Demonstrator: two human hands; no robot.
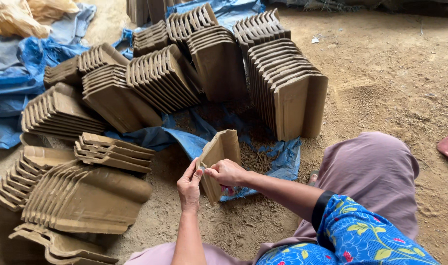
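A single unfired brown clay roof tile (pixel 223 149) stands on edge on the ground in front of me, tilted slightly. My left hand (pixel 189 185) grips its near left edge with fingers and thumb. My right hand (pixel 227 172) is closed against the same edge, pinching a small tool or scrap; I cannot tell which. My knee in mauve cloth (pixel 374 169) is to the right.
Rows of the same clay tiles stand stacked on edge at the back (pixel 288 88) and left (pixel 62 113), with flatter piles at the lower left (pixel 81 201). Blue tarpaulin (pixel 283 159) with clay shavings lies under them. Bare sandy ground (pixel 396 73) spreads right.
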